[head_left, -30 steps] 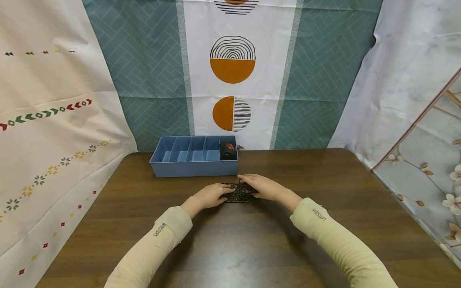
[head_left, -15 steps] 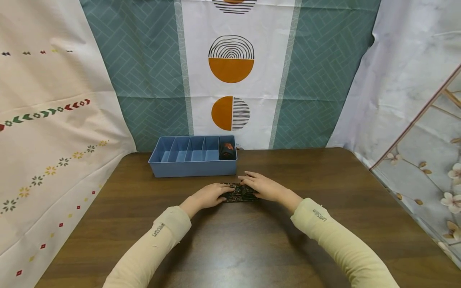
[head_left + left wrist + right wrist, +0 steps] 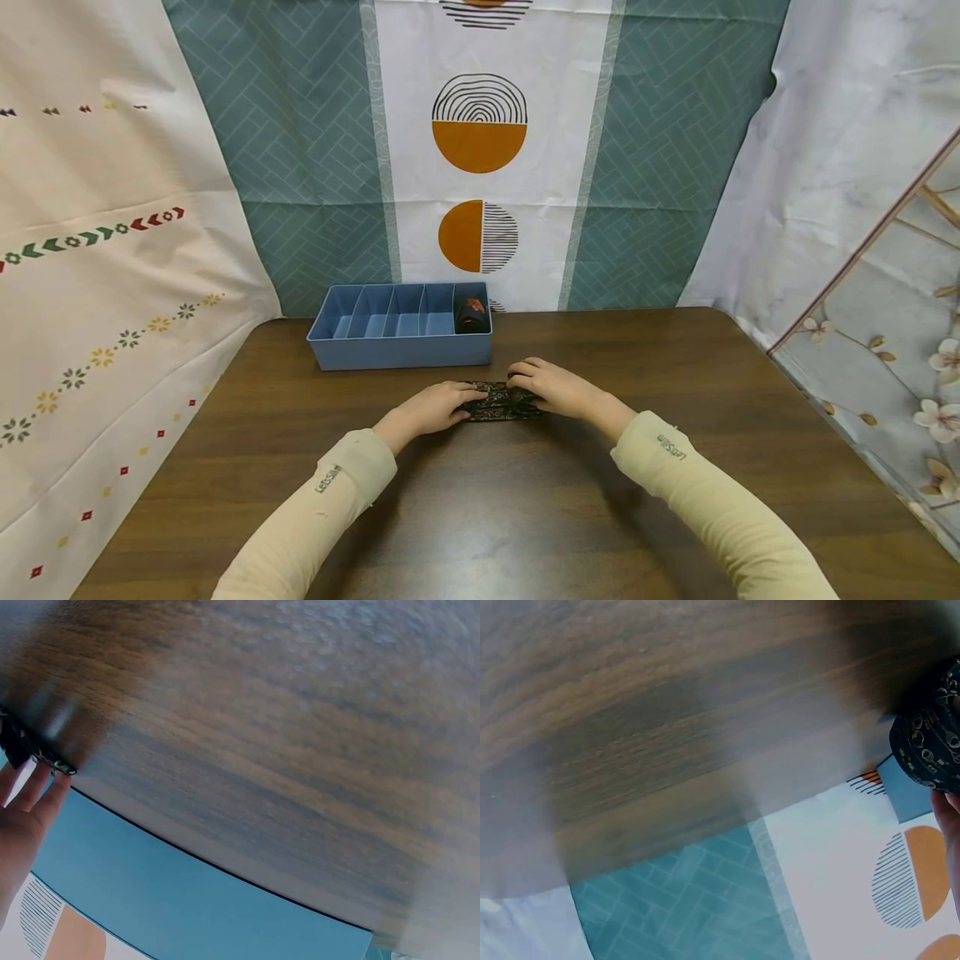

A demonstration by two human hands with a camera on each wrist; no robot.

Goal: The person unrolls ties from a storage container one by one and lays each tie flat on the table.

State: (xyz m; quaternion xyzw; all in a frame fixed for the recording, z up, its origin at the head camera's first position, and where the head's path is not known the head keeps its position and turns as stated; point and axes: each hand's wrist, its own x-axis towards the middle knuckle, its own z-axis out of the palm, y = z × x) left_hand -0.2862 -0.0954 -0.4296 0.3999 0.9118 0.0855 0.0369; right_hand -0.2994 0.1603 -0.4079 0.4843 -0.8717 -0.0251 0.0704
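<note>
A dark cloth strip (image 3: 492, 402) with a small gold pattern lies flat on the table, in front of the blue box. My left hand (image 3: 431, 408) rests on its left end, fingers fairly straight; the left wrist view shows those fingers (image 3: 46, 796) against the cloth edge (image 3: 52, 759). My right hand (image 3: 558, 390) grips the strip's right end, fingers bent over it. A rounded, rolled-looking bulk of the cloth (image 3: 926, 746) appears in the right wrist view, at the right edge. Most of the right fingers are hidden there.
Behind the hands stands a blue box (image 3: 401, 352) with several compartments. Its rightmost compartment holds a dark roll (image 3: 472, 317) with an orange-red mark. The brown table (image 3: 480, 517) ends at a patterned curtain (image 3: 315, 167) at the back.
My right hand has shifted slightly right, and its fingers have bent over the cloth's right end, which now looks bunched. The left hand stays in place.
</note>
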